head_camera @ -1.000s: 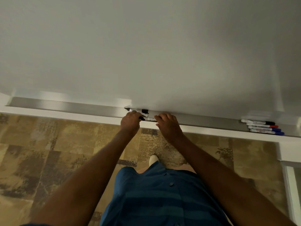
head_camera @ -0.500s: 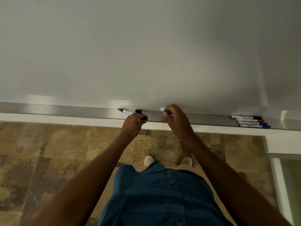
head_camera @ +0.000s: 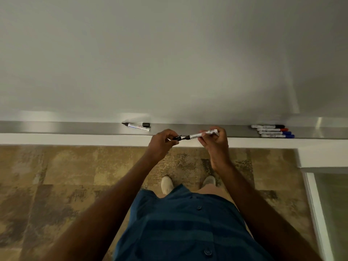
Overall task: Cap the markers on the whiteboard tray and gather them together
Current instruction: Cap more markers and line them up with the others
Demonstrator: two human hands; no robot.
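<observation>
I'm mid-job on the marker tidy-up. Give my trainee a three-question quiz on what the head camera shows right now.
1. True or false: the black cap held in the left hand is fully seated on the white-barrelled marker held in the right hand.
2. How many capped markers lie grouped at the right end of the long metal whiteboard tray?
3. Multiple choice: the uncapped black marker left on the tray has its loose black cap lying A) beside it, B) on the floor, C) in a hand.

Key: 1 false, tip just meeting the cap; 2 four; 3 A.
</observation>
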